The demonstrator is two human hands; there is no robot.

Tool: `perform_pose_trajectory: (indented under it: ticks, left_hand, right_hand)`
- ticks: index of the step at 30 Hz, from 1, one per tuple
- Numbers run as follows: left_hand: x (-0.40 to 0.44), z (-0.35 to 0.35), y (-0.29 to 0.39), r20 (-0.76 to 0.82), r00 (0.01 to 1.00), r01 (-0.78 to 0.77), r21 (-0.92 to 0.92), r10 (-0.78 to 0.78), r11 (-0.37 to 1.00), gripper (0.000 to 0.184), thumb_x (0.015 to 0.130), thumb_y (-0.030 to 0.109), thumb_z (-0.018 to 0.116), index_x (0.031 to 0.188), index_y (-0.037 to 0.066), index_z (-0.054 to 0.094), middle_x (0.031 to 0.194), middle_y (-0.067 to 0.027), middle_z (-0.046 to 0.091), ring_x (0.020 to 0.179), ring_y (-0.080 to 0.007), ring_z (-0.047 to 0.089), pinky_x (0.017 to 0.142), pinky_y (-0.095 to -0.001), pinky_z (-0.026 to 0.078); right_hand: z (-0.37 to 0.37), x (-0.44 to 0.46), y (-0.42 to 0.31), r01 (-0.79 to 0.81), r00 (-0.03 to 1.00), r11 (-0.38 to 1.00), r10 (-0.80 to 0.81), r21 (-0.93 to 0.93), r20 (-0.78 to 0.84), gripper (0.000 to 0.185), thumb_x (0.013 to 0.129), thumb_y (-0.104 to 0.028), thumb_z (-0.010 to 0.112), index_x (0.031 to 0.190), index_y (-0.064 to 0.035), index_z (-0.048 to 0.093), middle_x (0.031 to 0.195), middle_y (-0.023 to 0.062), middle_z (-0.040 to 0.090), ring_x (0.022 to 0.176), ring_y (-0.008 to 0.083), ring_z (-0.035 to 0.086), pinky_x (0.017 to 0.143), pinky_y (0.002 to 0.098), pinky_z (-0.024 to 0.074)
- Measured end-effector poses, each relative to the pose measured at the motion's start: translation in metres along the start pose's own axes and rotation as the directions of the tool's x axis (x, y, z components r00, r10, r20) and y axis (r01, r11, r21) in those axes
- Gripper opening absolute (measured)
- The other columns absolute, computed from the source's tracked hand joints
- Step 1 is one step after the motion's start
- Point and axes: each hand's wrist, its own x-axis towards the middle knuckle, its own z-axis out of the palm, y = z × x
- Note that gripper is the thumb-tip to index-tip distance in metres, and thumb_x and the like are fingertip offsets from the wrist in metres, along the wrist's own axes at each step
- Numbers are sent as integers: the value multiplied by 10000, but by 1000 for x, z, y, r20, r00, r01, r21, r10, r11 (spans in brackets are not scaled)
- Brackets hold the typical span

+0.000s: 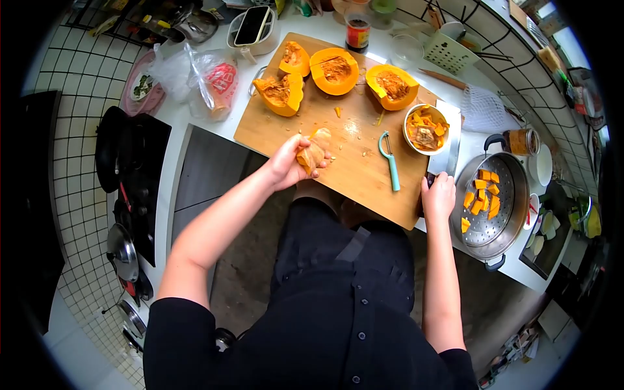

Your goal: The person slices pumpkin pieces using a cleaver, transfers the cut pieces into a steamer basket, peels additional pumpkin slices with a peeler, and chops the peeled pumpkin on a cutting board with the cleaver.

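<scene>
A phone (252, 25) rests on a plastic container (268, 45).

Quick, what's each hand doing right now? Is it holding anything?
Left hand: holding a pumpkin piece, fingers closed on it.
Right hand: closed on the dark handle of a knife.

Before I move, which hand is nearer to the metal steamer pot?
Right. The right hand, on the knife handle, is just left of the steamer pot; the left hand, holding a pumpkin piece, is farther left.
</scene>
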Motion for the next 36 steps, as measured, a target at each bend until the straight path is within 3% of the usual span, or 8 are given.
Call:
perform_pose_trajectory:
  ticks: [4,6,14,17,19,21,29,36]
  left_hand:
    - [-6,4,-21,79,969,-221,-126,232,967,438,871,241,415,1267,57,434,1032,-178,591,841,-214,561,681,-315,472]
    - [-5,11,-33,76,953,-275,-181,292,944,476,839,163,465,1296,45,406,1000,-157,570,828,-210,553,672,-291,472]
    - [-28,13,7,94,979,-195,193,180,962,422,848,85,461,1241,16,326,936,-108,545,691,-133,536,570,-253,454]
    - [-23,5,17,93,984,-176,331,154,927,476,839,71,458,1300,20,354,934,-100,540,693,-116,498,541,-232,418]
    - [-13,-2,19,104,987,-155,378,124,913,379,840,76,455,1210,7,411,894,-93,547,664,-105,494,524,-230,414]
    - [-8,-5,21,111,989,-132,409,94,903,339,850,91,450,1175,-5,442,833,-77,550,625,-96,489,513,-227,413]
    - [-9,5,47,175,984,-66,514,-29,855,574,872,125,405,1431,54,296,755,-14,528,554,-65,424,480,-198,351]
    - [-4,9,51,213,975,-45,481,-67,875,359,871,141,405,1216,47,431,768,-38,525,544,-66,400,451,-199,318]
  right_hand:
    - [1,-11,-48,125,992,964,-121,233,-31,392,776,-293,706,966,-10,513,922,178,563,893,344,577,762,420,489]
    - [7,-14,-74,70,993,986,-83,153,81,407,788,-303,693,984,-15,483,936,179,550,890,343,582,749,424,499]
    - [30,-6,-98,144,979,945,-180,294,100,235,843,-188,631,940,-29,489,791,129,578,757,282,615,671,418,499]
    - [-44,-7,-145,-355,859,559,-121,750,497,187,907,-174,564,1012,-31,503,704,101,549,660,176,581,609,346,471]
    - [-50,-16,-165,-174,928,469,-216,866,303,165,947,-172,517,1026,-28,536,662,45,485,632,69,464,569,255,401]
    - [-69,-22,-183,-245,897,310,-288,919,336,169,952,-171,512,1017,-16,534,671,38,498,637,76,468,572,257,404]
    - [-84,-30,-211,0,930,511,-316,859,188,171,931,-197,548,916,-32,590,692,173,601,609,298,607,567,348,463]
    - [-71,-32,-214,123,968,663,-245,738,59,150,918,-220,550,875,-77,561,696,172,614,650,374,608,547,444,476]
